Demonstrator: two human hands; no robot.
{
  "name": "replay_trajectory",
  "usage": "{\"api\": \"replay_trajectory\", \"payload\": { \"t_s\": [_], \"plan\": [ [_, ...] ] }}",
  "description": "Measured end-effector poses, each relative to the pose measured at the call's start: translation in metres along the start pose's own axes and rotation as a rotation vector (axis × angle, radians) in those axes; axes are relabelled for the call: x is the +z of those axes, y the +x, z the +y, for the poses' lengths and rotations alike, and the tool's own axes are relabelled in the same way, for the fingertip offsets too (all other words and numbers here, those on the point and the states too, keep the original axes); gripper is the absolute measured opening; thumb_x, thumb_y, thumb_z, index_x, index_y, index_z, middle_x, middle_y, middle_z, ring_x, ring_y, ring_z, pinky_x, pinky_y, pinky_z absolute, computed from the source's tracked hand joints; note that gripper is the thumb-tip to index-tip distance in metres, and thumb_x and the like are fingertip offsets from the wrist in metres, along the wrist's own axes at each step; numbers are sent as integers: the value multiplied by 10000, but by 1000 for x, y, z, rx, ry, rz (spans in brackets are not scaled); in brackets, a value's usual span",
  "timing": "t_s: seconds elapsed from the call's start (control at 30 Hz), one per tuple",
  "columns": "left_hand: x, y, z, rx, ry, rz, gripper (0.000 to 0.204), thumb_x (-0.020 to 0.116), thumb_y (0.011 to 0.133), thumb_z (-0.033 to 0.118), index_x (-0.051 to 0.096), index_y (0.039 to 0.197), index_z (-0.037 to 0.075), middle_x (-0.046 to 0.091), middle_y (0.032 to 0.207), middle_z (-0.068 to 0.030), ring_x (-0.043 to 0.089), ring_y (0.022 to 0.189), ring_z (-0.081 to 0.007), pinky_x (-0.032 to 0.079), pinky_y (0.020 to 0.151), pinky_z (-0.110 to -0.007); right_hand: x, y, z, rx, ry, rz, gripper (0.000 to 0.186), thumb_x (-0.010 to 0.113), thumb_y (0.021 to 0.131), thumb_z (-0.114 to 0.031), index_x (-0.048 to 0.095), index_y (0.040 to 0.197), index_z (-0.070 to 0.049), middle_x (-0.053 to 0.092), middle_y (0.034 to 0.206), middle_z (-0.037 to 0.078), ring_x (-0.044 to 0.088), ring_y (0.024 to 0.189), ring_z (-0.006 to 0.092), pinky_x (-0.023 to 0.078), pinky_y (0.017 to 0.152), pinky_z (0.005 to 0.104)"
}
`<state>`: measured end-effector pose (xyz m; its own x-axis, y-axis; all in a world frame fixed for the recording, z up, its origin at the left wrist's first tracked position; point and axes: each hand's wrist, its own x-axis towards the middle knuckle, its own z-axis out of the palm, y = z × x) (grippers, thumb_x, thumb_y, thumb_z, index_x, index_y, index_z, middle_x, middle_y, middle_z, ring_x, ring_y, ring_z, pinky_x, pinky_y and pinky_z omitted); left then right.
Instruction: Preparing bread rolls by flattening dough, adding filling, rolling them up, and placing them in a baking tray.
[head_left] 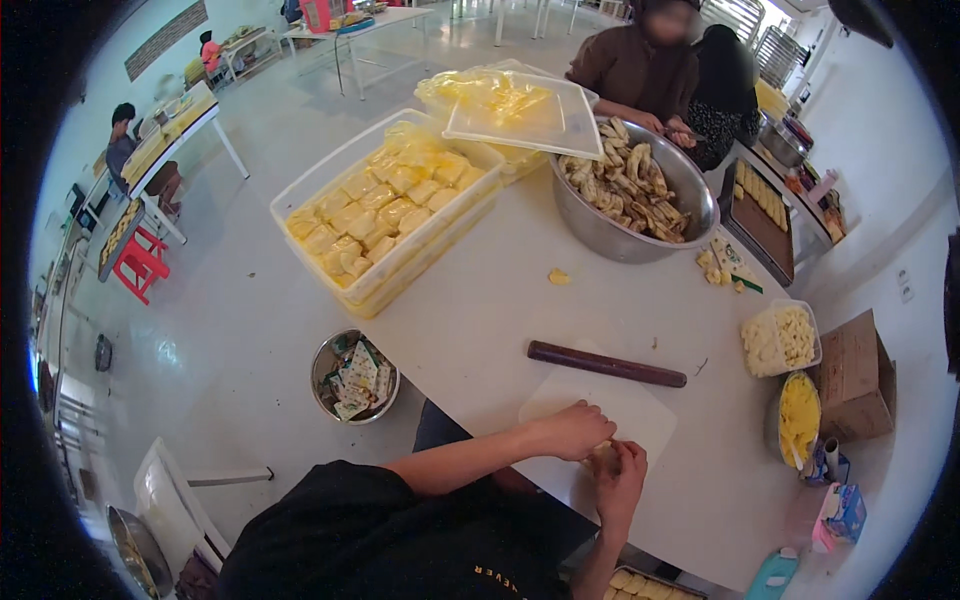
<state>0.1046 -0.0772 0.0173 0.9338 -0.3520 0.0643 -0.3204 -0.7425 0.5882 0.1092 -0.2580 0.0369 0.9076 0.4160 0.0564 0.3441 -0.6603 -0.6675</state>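
Note:
Both my hands meet over a white board (650,425) at the table's near edge, fingers closed around a small pale piece that looks like dough (604,458). My left hand (575,430) reaches in from the left and grips its upper side. On the right side of it, my right hand (622,483) pinches with bent fingers. The fingers cover much of the piece. Just beyond the board lies a dark brown rolling pin (606,364). A white plastic tub (425,262) at the far left of the table holds rows of yellowish dough squares (380,210).
A steel bowl (625,248) of brownish banana-like pieces stands at the back, near a person (640,60). Along the right sit a tub of pale chunks (785,338), a bowl of yellow spread (800,415) and a cardboard box (850,375). A waste bowl (325,395) is lower left.

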Motion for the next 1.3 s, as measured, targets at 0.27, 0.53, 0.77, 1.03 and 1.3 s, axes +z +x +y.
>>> {"api": "replay_trajectory", "payload": {
  "t_s": [0.27,0.53,0.77,1.03,1.3],
  "plan": [
    [12,-7,32,-389,-897,259,201,593,931,193,536,1000,14,619,905,-150,607,871,-220,491,760,-389,0,4,-9,247,533,36,268,605,976,-204,582,1161,-13,633,975,64,575,867,151,480,792,288],
    [15,-5,31,-543,-715,668,406,573,990,349,561,793,-5,530,598,-192,532,517,-322,406,515,-411,13,22,-17,149,534,86,187,614,974,-200,597,1047,-28,521,772,17,464,719,88,408,635,257],
    [9,3,17,-436,-110,597,290,650,922,284,590,875,4,621,813,-173,599,736,-334,468,640,-434,3,40,-3,40,-70,143,179,620,944,-177,609,1054,-37,605,760,83,606,717,203,481,660,339],
    [21,-6,21,-379,-49,525,238,696,847,179,586,990,24,628,913,-133,582,902,-335,481,770,-438,7,30,15,201,-41,9,210,648,902,-180,609,1049,-35,674,887,159,661,814,305,513,743,404],
    [-2,-4,11,-405,-230,337,240,687,821,83,604,1044,55,643,921,-137,610,951,-315,488,815,-430,5,34,4,304,185,-48,196,648,906,-151,626,1070,-45,683,911,148,652,771,244,509,702,355]
  ]
}}
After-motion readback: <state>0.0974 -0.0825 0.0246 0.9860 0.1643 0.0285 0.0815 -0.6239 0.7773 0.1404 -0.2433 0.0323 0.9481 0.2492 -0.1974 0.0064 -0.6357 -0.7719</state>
